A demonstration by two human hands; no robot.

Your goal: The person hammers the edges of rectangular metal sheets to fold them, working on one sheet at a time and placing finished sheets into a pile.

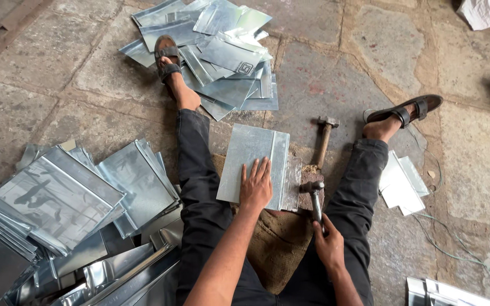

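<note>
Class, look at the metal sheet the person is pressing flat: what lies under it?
Under the metal sheet a block pokes out on the right, resting on brown sacking. The left hand pins the sheet; the sheet hides the rest of the block.

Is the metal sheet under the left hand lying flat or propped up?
Flat. The metal sheet lies face up between the legs, the left hand pressed palm-down on it; the right hand holds a hammer beside its edge.
</note>
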